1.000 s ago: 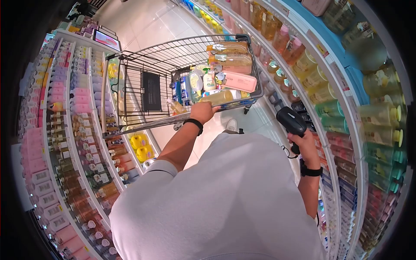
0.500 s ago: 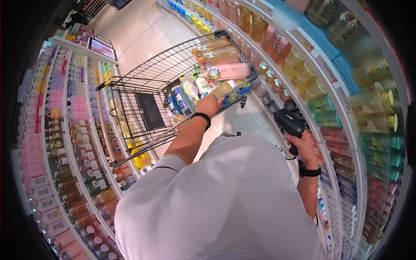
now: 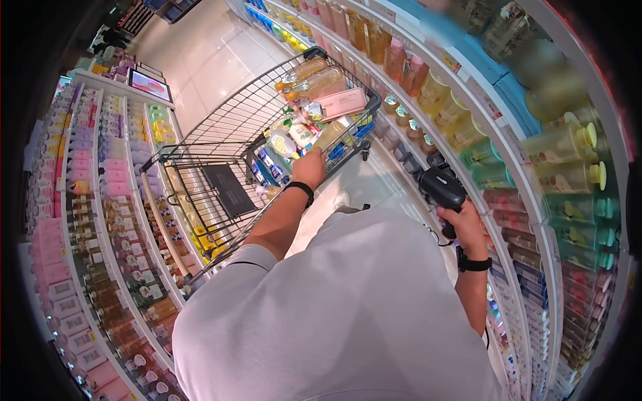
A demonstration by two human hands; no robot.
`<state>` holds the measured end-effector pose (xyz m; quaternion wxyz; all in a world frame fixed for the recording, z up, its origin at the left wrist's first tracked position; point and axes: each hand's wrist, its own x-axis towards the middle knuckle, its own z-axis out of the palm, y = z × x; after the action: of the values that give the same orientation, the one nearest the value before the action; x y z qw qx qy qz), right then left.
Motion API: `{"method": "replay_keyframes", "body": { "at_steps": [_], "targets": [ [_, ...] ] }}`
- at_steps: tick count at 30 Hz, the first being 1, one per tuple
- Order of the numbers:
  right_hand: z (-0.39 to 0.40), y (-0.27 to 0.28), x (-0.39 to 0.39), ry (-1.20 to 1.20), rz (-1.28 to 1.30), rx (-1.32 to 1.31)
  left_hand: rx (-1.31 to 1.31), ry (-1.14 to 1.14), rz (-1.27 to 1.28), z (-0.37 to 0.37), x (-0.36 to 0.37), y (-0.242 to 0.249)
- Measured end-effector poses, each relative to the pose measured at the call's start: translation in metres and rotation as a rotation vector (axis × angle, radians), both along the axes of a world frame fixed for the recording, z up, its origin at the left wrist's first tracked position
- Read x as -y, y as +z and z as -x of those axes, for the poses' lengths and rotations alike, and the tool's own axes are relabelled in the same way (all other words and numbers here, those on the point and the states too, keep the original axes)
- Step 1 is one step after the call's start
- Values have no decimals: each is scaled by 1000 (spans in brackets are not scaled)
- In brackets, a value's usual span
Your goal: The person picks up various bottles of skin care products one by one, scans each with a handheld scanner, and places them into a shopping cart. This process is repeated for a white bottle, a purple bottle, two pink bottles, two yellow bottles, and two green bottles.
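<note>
My left hand (image 3: 309,168) is closed on the near side rim of a wire shopping cart (image 3: 227,110); the fingertips are partly hidden. Inside the cart, close to that hand, are a pale pink box (image 3: 338,104), bottles of amber liquid (image 3: 319,84), a white bottle (image 3: 303,136) and blue-and-white packs (image 3: 273,166). My right hand (image 3: 464,226) is wrapped around the handle of a black handheld device (image 3: 441,188) with a rounded head, held out at the right, close to the shelves. A black band is on each wrist.
Shelves of bottles (image 3: 562,144) curve along the right side. More shelves (image 3: 114,194) with pink, purple and brown goods line the left, with a small screen (image 3: 150,87) at their end. Pale tiled floor (image 3: 200,47) runs ahead between them.
The cart has shifted slightly left in view, and my left hand has moved left and a little down with it. My right hand still holds the black device, almost in the same place.
</note>
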<state>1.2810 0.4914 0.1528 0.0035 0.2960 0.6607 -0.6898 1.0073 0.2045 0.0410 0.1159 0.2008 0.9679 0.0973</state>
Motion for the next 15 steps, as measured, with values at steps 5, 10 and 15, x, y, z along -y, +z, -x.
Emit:
{"method": "replay_keyframes", "body": {
  "at_steps": [5,10,15],
  "targets": [
    [-5,-2,-7,27,35,21,-2,18,7,-2,-8,-2],
    [-15,4,-13,55,-1,11,-2,32,22,-2,-13,-5],
    [-29,7,-19,53,-14,-15,-51,13,-7,0,-12,-15]
  ]
}}
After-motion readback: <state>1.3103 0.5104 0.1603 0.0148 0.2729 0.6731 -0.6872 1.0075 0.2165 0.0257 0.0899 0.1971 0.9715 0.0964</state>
